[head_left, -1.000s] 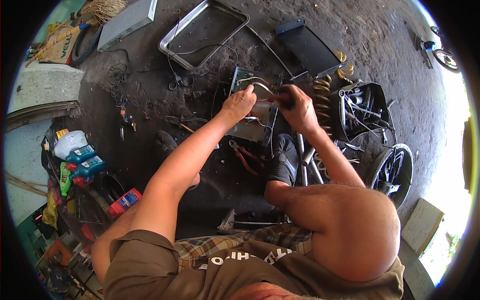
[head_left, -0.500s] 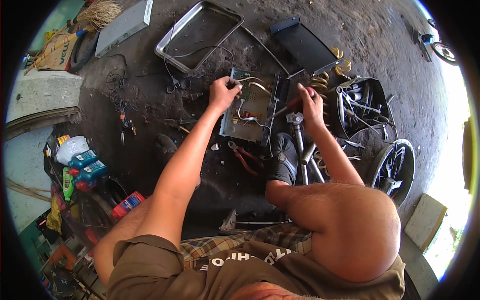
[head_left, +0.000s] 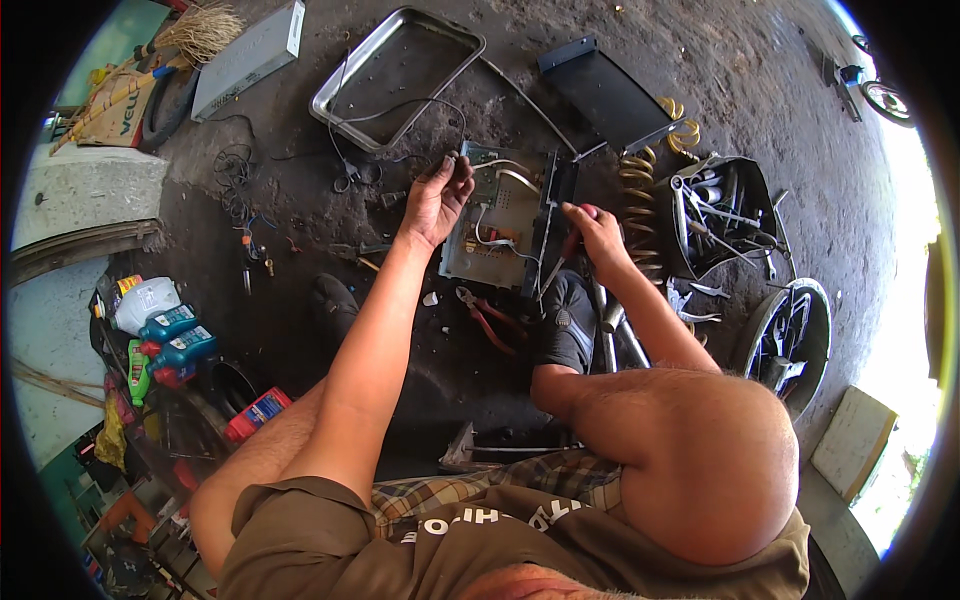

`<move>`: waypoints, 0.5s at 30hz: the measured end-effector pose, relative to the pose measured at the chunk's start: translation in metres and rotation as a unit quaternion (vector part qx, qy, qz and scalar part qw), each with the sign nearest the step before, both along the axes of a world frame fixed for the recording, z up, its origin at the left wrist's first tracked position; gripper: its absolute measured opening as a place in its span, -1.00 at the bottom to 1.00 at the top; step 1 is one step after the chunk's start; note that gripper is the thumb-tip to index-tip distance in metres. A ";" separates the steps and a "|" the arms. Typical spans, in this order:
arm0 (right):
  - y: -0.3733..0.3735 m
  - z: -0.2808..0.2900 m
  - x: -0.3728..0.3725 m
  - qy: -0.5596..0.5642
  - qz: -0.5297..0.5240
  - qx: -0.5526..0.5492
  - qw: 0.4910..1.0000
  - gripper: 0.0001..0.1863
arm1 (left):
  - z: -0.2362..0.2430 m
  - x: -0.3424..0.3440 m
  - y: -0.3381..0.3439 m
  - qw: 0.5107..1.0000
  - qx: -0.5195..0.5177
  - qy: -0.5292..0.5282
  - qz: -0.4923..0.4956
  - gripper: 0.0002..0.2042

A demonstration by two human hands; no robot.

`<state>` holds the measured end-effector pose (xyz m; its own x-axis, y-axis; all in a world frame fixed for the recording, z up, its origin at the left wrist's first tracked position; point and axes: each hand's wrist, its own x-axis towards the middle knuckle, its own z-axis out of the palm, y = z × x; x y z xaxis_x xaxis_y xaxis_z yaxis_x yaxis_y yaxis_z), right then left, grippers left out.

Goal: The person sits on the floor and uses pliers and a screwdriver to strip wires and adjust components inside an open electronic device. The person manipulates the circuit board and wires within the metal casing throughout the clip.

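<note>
An opened metal electronics chassis [head_left: 510, 260] lies on the dark ground, with circuit boards and loose white cables inside. My left hand [head_left: 438, 203] is at its upper left corner, fingers curled inward and their tips dark with grime. What those fingers hold, if anything, I cannot make out. Close to the chassis's right side, my right hand [head_left: 602, 245] is wrapped around a red-handled screwdriver [head_left: 572, 243]. Its shaft slants down and to the left, by the chassis's lower right corner. Red-handled cutting pliers [head_left: 487, 318] rest just below the chassis.
A metal tray [head_left: 322, 108] and a black cover panel [head_left: 600, 95] lie beyond the chassis. On the right are a yellow coiled hose [head_left: 637, 185], a tool-filled container [head_left: 725, 265] and a round bin of parts [head_left: 822, 345]. Several bottles [head_left: 185, 345] stand left.
My left hand has turned and drawn slightly left, off the boards. My right hand has moved left and down, and the screwdriver now points more steeply downward.
</note>
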<state>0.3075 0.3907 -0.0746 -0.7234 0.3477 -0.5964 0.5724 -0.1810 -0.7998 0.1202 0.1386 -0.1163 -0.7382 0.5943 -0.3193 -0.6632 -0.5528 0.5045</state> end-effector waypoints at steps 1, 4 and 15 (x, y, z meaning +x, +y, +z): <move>-0.001 0.000 0.000 -0.002 0.002 -0.002 1.000 -0.52 | 0.000 0.000 -0.001 1.000 -0.007 0.005 -0.003 -0.85; -0.002 -0.001 0.001 -0.010 0.005 -0.003 1.000 -0.51 | 0.002 0.000 0.001 0.999 -0.026 0.016 -0.013 -0.85; 0.005 -0.009 0.002 -0.021 0.016 0.020 0.999 -0.52 | 0.031 -0.067 0.007 0.959 -0.240 0.068 0.136 -0.87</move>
